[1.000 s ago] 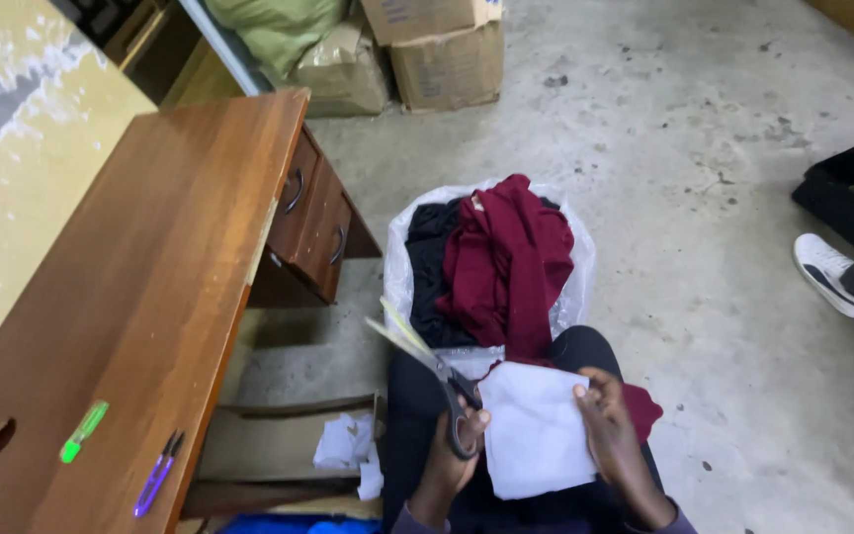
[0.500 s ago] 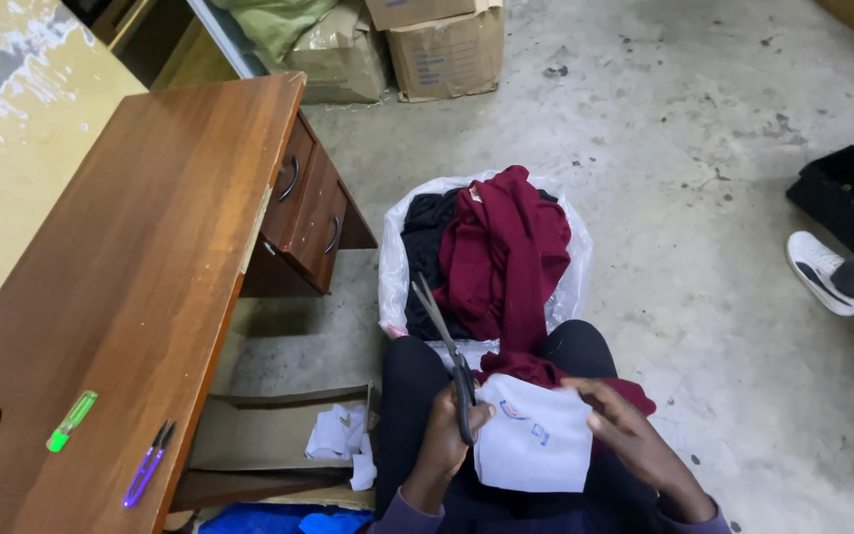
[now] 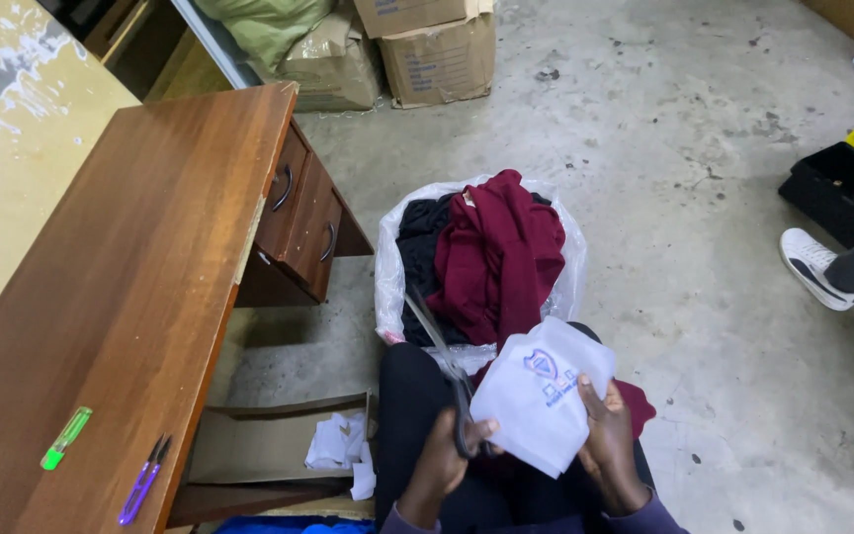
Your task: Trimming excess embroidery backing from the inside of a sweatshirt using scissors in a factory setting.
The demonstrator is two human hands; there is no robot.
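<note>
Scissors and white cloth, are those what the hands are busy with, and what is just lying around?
In use:
left hand holding scissors
right hand holding white cloth piece

Lying about:
green marker and purple snips on wooden desk
clothes bag
cardboard boxes

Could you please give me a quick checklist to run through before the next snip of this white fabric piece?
1. Scissors gripped in the left hand: ok.
2. White fabric piece held by the right hand, thumb on top: ok.
3. Blades open and meeting the fabric's left edge: cannot tell, the edge hides them.
4. Right-hand fingers clear of the blades: ok, they hold the far side.
5. Printed emblem clear of the cutting line: cannot tell.
6. Maroon garment in the plastic bag clear of the blade tips: cannot tell, the tips overlap it in view.
</note>
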